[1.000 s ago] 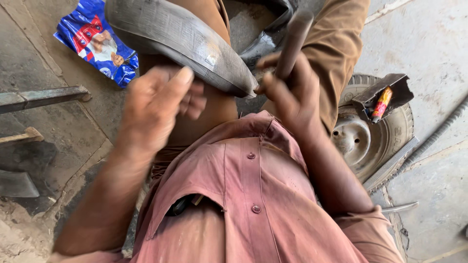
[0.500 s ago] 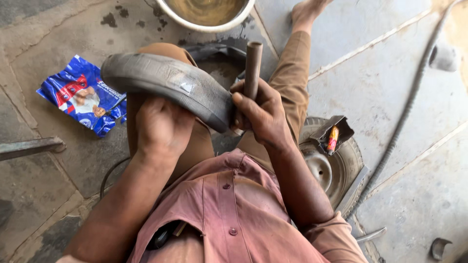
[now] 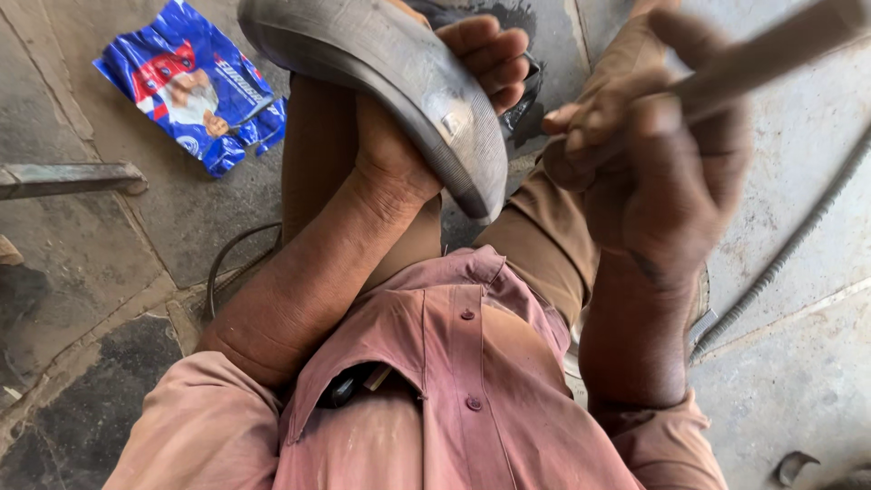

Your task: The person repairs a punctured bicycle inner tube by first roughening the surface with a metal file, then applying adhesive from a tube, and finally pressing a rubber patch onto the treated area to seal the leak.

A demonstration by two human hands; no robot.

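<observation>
Gripping grey inner tube [image 3: 399,91] at 12 o'clock, my left hand [image 3: 426,118] fingers curled over it; right hand [image 3: 662,172] at 2 o'clock, fingers wrapped round blurred rod [image 3: 771,54].

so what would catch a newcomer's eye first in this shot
Most striking is the grey rubber inner tube arching across the top centre, gripped from beneath by the left hand over the person's knee. At upper right, the right hand holds a blurred dark rod close to the camera. A crumpled blue wrapper lies on the stone floor at upper left.
</observation>
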